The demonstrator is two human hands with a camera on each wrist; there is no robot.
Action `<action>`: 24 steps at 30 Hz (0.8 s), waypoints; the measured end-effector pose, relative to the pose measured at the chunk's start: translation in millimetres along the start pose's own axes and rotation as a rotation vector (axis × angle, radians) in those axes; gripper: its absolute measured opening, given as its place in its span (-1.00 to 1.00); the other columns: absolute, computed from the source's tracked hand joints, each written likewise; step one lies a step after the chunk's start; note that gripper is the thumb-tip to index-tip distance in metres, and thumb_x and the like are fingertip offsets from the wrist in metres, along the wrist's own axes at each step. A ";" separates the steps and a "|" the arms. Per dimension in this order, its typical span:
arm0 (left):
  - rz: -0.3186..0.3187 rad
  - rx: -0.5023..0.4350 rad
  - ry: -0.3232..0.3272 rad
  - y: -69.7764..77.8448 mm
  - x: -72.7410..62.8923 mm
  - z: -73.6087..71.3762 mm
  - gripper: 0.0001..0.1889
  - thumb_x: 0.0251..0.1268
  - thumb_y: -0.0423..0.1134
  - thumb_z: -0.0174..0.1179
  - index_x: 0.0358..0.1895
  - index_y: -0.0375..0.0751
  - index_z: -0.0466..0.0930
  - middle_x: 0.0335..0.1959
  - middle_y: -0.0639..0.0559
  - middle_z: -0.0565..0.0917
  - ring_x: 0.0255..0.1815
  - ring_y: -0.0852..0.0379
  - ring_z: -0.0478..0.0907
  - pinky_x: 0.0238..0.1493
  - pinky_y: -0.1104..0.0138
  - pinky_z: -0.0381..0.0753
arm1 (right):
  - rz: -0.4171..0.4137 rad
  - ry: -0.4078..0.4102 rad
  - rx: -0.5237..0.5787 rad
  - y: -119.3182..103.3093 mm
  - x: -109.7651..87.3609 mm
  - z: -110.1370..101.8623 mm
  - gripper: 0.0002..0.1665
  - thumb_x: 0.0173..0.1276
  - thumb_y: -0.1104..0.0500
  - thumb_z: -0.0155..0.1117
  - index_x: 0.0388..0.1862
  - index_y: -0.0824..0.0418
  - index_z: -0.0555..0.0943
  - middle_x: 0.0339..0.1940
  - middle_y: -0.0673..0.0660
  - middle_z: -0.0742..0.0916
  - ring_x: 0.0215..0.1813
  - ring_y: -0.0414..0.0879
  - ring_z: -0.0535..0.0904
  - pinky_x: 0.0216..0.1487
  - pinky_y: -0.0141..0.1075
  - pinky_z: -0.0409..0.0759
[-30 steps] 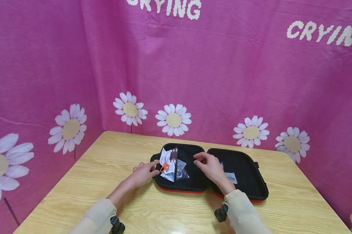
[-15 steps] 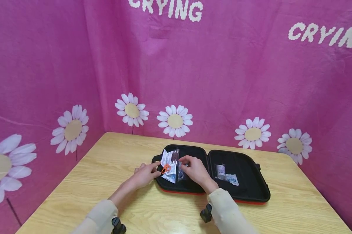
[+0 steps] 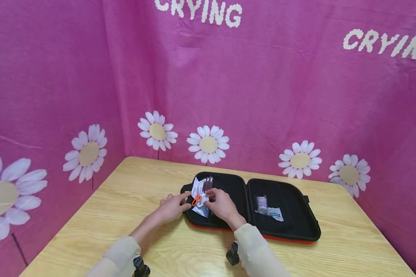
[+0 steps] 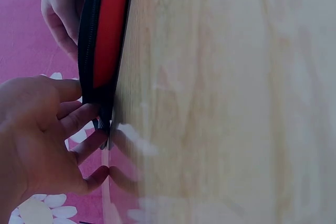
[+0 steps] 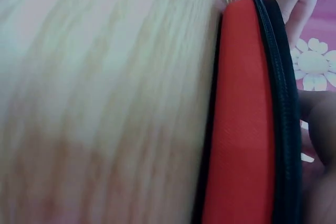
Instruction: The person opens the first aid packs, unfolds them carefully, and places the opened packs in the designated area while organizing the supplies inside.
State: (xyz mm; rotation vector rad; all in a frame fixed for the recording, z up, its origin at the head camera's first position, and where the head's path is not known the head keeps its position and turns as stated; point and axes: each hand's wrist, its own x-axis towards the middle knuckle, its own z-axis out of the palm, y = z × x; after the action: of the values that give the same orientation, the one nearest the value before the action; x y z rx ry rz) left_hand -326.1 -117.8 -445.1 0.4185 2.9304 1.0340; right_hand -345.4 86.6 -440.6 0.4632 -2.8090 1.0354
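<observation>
A black case with a red outer side (image 3: 228, 219) lies unfolded on the table. Its left half has a pocket bearing orange-handled scissors (image 3: 197, 199), white printed packets (image 3: 201, 211) and a row of dark slim tubes or sticks (image 3: 208, 184). At the left rim, my left hand (image 3: 172, 207) touches the case with thumb and forefinger; in the left wrist view, its other fingers are loosely bent beside the case corner (image 4: 102, 95). My right hand (image 3: 223, 206) is over the pocket, its thumb and forefinger apart beside the scissors. Most of its fingers are hidden behind the rim in the right wrist view.
In the case's right half lie a wrapped roll (image 3: 262, 204) and a small white-and-blue packet (image 3: 275, 214). The wooden table (image 3: 180, 246) extends around the case. A pink cloth with daisies (image 3: 256, 96) hangs behind and at the sides.
My right hand has moved left from over the middle of the case to the pocket with the scissors, uncovering the wrapped roll. My left hand has stayed at the left rim.
</observation>
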 end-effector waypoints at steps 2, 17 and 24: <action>0.006 0.000 -0.001 -0.9 0.7 0.6 -0.48 0.40 -0.13 0.18 0.39 -0.12 0.45 -0.31 0.15 0.67 -0.20 0.10 0.35 -0.05 0.02 0.23 | -0.003 0.008 -0.011 -0.2 0.1 2.2 -0.66 0.20 0.21 0.40 -0.03 0.26 0.67 -0.16 0.15 0.78 -0.13 -0.02 0.67 -0.07 -0.11 0.61; 0.010 -0.016 0.000 -4.9 4.2 4.6 -0.48 0.40 -0.13 0.18 0.40 -0.14 0.44 -0.33 0.17 0.67 -0.22 0.10 0.34 -0.07 0.04 0.21 | -0.040 0.014 0.076 11.1 -0.2 5.4 -0.63 0.16 0.31 0.45 -0.01 0.29 0.72 -0.31 0.11 0.77 -0.31 -0.18 0.61 -0.25 -0.33 0.55; 0.008 -0.027 0.012 -5.4 3.7 3.9 -0.48 0.40 -0.14 0.19 0.39 -0.14 0.45 -0.30 0.16 0.69 -0.20 0.10 0.35 -0.05 0.03 0.22 | -0.008 0.035 0.156 12.1 -2.4 -0.2 -0.65 0.18 0.34 0.43 -0.01 0.29 0.73 -0.35 0.09 0.75 -0.39 -0.22 0.53 -0.35 -0.39 0.49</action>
State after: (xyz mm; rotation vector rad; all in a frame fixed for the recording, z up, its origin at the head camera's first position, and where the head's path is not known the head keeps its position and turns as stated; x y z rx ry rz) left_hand -330.6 -118.5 -451.1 0.4246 2.9242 1.0789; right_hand -347.0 96.1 -448.4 0.4668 -2.7052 1.2546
